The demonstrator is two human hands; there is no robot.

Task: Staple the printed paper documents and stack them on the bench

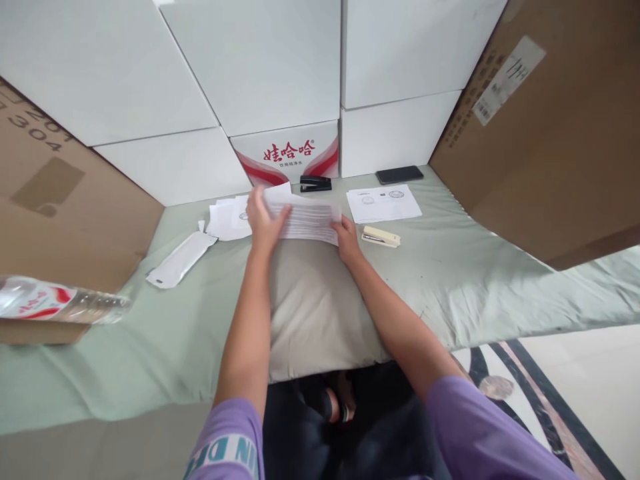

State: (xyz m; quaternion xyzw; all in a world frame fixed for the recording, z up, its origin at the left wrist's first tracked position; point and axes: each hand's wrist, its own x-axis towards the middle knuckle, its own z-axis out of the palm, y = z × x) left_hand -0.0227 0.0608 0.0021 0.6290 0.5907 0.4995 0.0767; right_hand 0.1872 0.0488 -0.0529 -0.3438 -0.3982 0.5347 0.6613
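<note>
Boxes [280, 67] wall three sides; hands [263, 220] grip papers [307, 220] mid-table.

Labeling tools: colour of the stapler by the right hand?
Cream stapler, head view.
</note>
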